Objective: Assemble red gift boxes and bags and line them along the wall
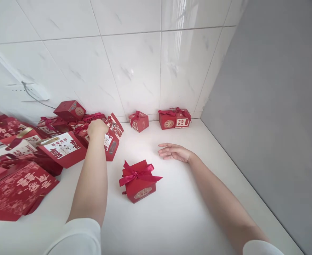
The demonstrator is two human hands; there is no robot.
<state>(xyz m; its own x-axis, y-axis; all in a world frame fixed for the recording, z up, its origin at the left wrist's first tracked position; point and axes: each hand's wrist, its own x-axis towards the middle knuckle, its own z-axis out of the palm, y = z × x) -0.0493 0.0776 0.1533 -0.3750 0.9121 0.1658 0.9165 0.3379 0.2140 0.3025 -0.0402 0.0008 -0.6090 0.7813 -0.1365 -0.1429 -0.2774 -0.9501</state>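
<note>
My left hand (pixel 97 127) is curled down among the red gift boxes at the left, knuckles up. Its fingertips are hidden, so what lies in its grip does not show. Just right of it, an upright red box (pixel 112 145) with a white printed panel leans beside the wrist. My right hand (pixel 174 152) hovers over the white surface with its fingers loosely spread and holds nothing. Between my forearms stands a red gift box (pixel 141 182) with a satin ribbon bow on top and a round gold emblem on its front.
Against the tiled wall (pixel 134 67) sit a small ribboned box (pixel 138 121) and two boxes side by side, one with a round emblem (pixel 168 120). Large red gift bags (pixel 20 187) crowd the left. A grey panel (pixel 264 124) bounds the right. A cable (pixel 38 100) hangs from a socket.
</note>
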